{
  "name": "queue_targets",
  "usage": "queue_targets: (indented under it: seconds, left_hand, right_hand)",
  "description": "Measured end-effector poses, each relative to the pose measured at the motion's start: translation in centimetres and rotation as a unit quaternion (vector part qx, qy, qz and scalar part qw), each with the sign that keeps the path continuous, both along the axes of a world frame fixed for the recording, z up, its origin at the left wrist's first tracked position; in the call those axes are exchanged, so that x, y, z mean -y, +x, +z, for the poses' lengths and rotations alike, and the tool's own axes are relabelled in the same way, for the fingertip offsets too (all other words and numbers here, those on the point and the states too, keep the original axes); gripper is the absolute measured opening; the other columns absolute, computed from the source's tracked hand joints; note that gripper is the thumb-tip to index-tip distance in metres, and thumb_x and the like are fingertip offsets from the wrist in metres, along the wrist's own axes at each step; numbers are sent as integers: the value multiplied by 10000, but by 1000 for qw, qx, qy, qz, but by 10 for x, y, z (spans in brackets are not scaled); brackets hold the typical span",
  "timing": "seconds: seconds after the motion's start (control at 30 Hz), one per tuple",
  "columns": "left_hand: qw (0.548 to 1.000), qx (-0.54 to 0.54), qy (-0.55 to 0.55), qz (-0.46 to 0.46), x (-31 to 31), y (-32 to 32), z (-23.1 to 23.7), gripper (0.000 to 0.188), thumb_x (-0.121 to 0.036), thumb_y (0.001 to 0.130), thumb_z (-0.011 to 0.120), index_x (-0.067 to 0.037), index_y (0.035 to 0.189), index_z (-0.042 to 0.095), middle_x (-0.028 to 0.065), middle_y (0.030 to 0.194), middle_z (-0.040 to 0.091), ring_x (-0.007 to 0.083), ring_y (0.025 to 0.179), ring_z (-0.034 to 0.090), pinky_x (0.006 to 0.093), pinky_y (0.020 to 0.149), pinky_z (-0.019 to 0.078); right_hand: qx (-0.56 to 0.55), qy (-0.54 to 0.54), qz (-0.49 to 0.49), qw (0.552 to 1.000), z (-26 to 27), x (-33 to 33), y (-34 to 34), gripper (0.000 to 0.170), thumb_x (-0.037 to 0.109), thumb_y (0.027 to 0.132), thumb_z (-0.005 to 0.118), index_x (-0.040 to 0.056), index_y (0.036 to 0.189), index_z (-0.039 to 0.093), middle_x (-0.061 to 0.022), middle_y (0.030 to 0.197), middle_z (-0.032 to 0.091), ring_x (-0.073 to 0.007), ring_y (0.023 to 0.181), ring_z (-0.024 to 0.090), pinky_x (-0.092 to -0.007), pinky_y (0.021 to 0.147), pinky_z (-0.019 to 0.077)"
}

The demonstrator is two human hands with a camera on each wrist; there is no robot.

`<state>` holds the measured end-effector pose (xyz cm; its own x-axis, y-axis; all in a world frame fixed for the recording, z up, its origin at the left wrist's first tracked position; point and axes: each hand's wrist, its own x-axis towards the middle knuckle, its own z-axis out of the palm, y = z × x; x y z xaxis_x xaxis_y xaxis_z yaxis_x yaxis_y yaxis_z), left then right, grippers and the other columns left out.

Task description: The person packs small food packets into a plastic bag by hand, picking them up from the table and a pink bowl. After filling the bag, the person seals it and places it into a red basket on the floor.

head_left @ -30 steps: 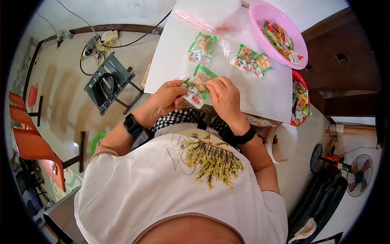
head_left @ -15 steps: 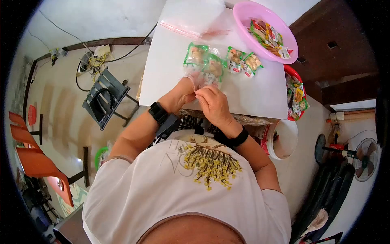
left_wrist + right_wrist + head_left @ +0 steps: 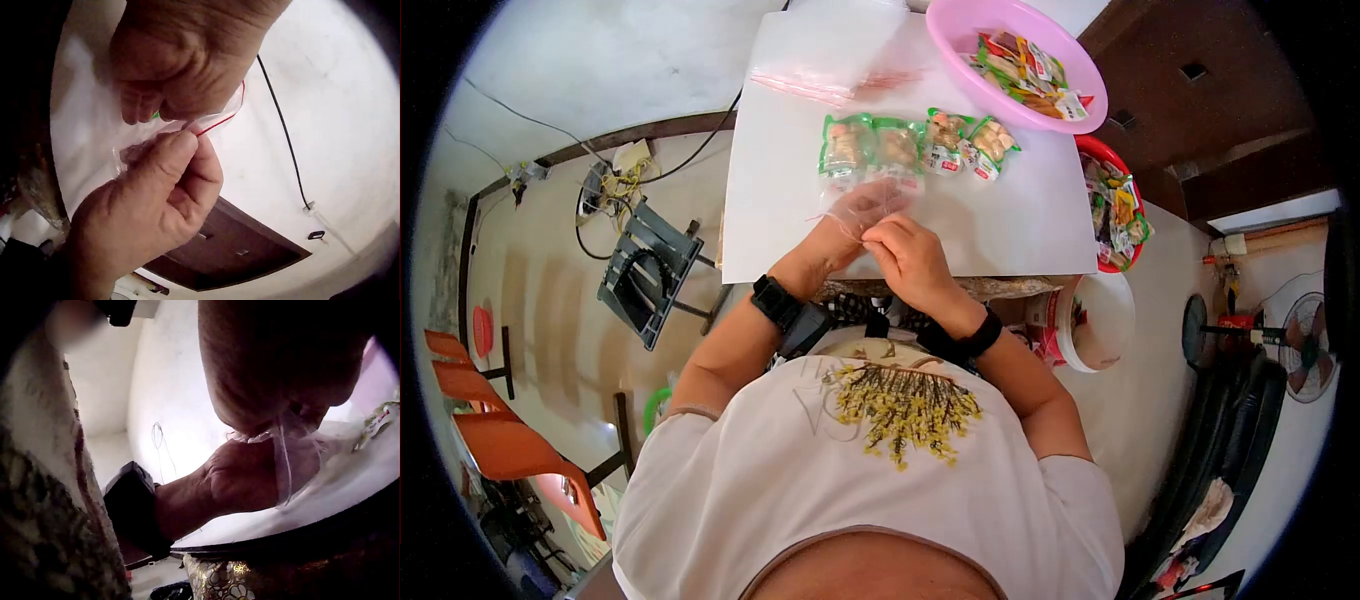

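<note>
My left hand point(image 3: 860, 213) is inside the mouth of a clear plastic zip bag point(image 3: 229, 110) with a red line along its edge. Its fingers reach toward the lower ends of two green-edged snack packets point(image 3: 846, 148), which lie side by side under the clear film. Close beside it, my right hand point(image 3: 912, 264) pinches the bag's edge between thumb and forefinger. The film stretches across the left hand in the right wrist view. Just to the right, two more snack packets point(image 3: 945, 142) lie on the white table point(image 3: 1010, 225).
A stack of clear bags point(image 3: 825, 50) lies at the table's back left. At the back right stands a pink basin point(image 3: 948, 35) of packets, with a red basin point(image 3: 1112, 152) of packets beyond the table edge. A white bucket point(image 3: 1115, 330) stands below.
The left hand held a snack packet between its fingers, then moved it forward into the bag. Two packets now lie side by side there. The right hand has moved to the bag's edge.
</note>
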<state>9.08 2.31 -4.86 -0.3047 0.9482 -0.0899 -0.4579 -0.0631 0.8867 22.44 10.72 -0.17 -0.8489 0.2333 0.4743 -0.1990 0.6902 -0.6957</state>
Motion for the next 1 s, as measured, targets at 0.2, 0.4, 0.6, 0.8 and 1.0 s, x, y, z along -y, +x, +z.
queue_targets:
  seconds: [0.2,0.4,0.6,0.8,1.0]
  left_hand:
    - [995,59,83,23,-12,1,-10,660,-96,916,580,-49,1465,217,151,1409,418,248,1281,432,350,1032,397]
    - [999,27,13,-29,13,-5,-3,602,-149,914,599,-13,1419,300,165,1342,482,257,1227,489,378,1012,428]
    - [983,-45,-126,-123,69,-2,22,313,-155,959,524,3,1229,537,112,1177,604,203,1012,627,327,831,531]
    - [972,-56,-137,-181,106,-2,32,228,-170,972,505,-41,1130,608,35,1076,646,119,914,628,257,718,511]
    - [981,-45,-103,-161,120,-5,42,227,-211,965,533,-51,1098,625,26,1034,669,120,901,642,248,708,506]
  right_hand:
    - [-3,13,26,1000,6,-2,3,94,41,811,648,34,893,603,-112,820,603,-296,730,601,-353,630,485]
    - [42,52,-17,998,16,-50,4,184,203,800,688,48,850,604,-111,796,587,-318,788,594,-419,692,476]
    - [139,267,-215,929,-9,-141,-10,479,291,744,736,69,1139,580,-153,1290,476,-376,1259,389,-481,963,403]
    - [245,261,-206,911,-9,-167,-5,497,255,721,741,62,1146,571,-165,1323,451,-402,1282,354,-472,1000,382]
    - [231,331,-263,876,-30,-180,14,235,77,816,568,5,1039,585,-191,1227,527,-364,1154,491,-457,921,447]
